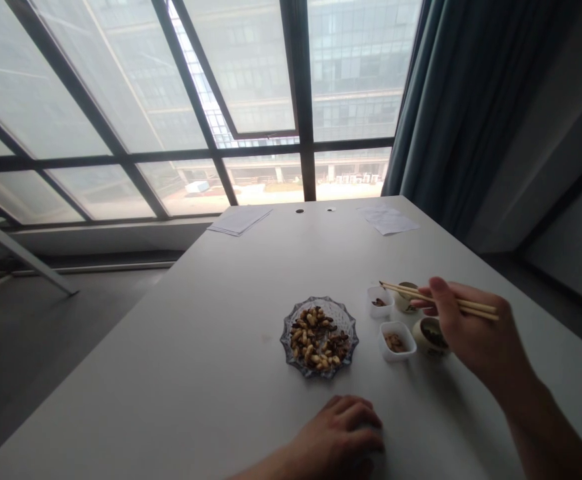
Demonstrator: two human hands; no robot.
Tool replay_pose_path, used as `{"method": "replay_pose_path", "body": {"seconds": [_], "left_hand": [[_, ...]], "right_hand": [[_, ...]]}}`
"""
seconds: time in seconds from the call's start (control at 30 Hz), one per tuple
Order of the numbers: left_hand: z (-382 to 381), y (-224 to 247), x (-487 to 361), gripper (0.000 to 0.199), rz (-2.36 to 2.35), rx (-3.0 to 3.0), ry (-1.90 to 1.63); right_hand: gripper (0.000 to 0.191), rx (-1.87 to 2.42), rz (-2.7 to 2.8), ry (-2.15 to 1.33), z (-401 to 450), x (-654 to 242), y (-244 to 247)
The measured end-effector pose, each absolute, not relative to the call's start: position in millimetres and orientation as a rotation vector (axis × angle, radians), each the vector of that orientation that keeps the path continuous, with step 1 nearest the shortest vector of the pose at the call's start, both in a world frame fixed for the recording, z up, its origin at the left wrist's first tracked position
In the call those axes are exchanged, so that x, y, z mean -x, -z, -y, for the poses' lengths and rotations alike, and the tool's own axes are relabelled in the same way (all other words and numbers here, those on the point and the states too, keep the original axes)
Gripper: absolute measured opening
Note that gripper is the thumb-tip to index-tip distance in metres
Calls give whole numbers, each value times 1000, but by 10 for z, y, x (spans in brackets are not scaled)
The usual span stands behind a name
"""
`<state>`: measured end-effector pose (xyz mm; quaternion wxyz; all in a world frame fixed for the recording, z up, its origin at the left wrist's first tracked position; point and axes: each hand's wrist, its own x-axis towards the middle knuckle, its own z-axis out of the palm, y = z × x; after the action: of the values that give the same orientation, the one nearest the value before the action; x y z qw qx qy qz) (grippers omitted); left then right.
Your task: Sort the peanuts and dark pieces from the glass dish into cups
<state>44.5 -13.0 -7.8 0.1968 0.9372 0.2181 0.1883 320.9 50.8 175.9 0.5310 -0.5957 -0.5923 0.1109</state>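
My right hand is closed around a pair of chopsticks. Their tips, with a small dark bit at the end, hover above a white plastic cup with a few dark pieces inside. A second white plastic cup in front of it contains brown pieces. Two round pale cups, a far one and a near one, stand beside them, partly behind my right hand. My left hand rests on the table with its fingers curled, below a glass dish of mixed tan and dark, nut-like pieces.
The white table reaches toward the window. Sheets of paper lie at its far left and far right corners, with two small round holes between. A dark curtain hangs at the right. Another white table's leg shows at left.
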Motion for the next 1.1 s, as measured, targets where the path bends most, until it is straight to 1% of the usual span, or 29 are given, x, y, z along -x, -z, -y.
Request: {"method": "replay_pose_path", "body": {"seconds": [0.17, 0.23, 0.33, 0.47, 0.6, 0.77, 0.97, 1.1], "left_hand": [[135, 36, -440, 27, -624, -2639, -500], [136, 35, -442, 26, -615, -2633, -504], [138, 55, -448, 22, -614, -2610, -548], [145, 73, -446, 22, -625, -2601, -563], [143, 73, -444, 20, -614, -2603, -571], [132, 87, -451, 23, -599, -2604, -605], [136, 73, -447, 28, -615, -2613, -498], [134, 90, -447, 27, -618, -2605, -522]], "right_hand": [[55, 1456, 1474, -358, -602, -3274, -1715], [54, 1394, 1474, -386, -577, -3216, -1730], [51, 1277, 1540, -540, -529, -3063, -1727], [58, 1134, 1752, -674, -549, -2821, -1596], [63, 1035, 1920, -656, -648, -2670, -1379], [62, 1028, 1990, -652, -719, -2651, -1203], [65, 1082, 1977, -630, -679, -2649, -1198], [64, 1076, 1984, -578, -652, -2648, -1244]]}}
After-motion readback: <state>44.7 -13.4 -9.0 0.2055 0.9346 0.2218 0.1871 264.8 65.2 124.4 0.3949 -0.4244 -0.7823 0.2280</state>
